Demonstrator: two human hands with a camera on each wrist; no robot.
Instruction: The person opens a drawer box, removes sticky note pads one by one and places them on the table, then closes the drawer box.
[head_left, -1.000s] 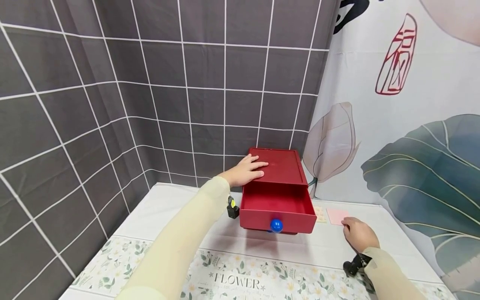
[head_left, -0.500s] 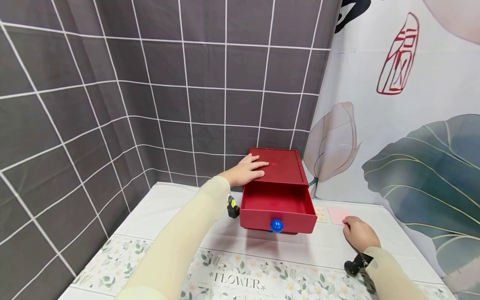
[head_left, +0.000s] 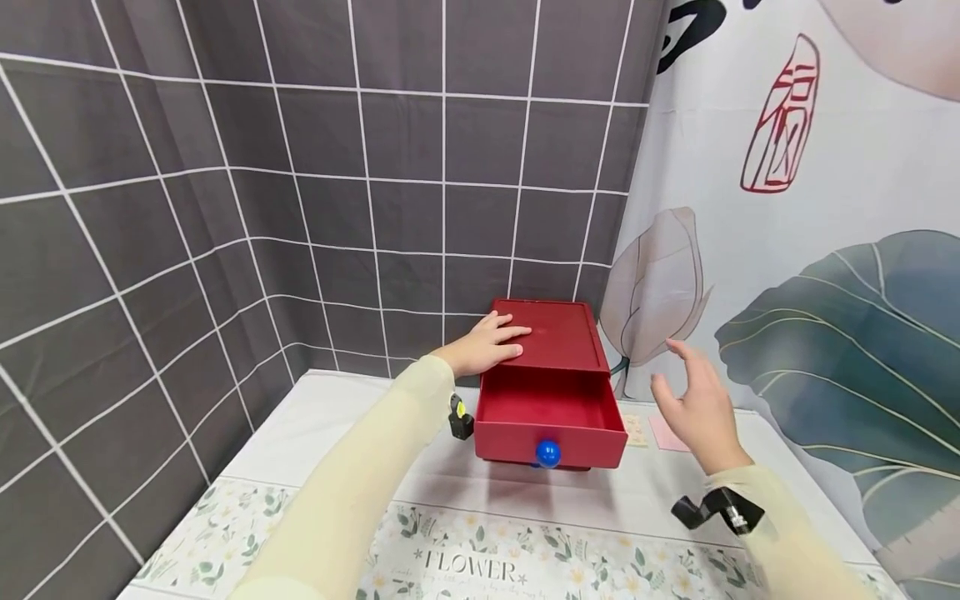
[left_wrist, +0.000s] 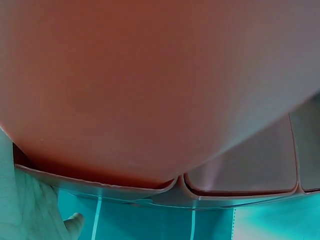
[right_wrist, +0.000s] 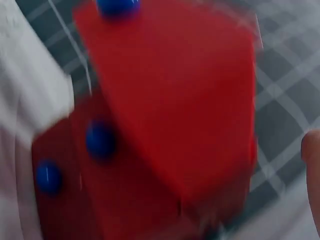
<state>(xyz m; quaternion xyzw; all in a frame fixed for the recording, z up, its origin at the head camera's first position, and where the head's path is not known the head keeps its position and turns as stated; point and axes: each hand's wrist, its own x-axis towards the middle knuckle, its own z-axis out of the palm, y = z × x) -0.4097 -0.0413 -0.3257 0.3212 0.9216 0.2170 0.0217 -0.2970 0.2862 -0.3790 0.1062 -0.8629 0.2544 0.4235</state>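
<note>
A red drawer cabinet [head_left: 558, 333] stands against the back wall, its top drawer [head_left: 510, 443] pulled out and the inside bare where it shows. On the drawer's front is a round blue knob [head_left: 548, 453]. My left hand [head_left: 480, 346] rests on the left part of the cabinet's top with spread fingers. Raised to the right of the drawer, my right hand [head_left: 701, 408] holds nothing, thumb and index finger apart. The right wrist view, blurred, shows the drawer and lower drawers with blue knobs [right_wrist: 100, 140]. The drawer's side [left_wrist: 125, 100] fills most of the left wrist view.
A pink paper square [head_left: 663, 435] lies on the white table behind my right hand, partly hidden by it. Beside it is a small yellowish patterned card [head_left: 636, 431]. A flower-printed strip [head_left: 465, 567] runs along the front. Dark gridded cloth [head_left: 405, 217] hangs behind.
My right hand has lifted off the table beside the pink paper square, its fingers spreading from a curled pose. The left hand stays on the cabinet; the head view has shifted slightly.
</note>
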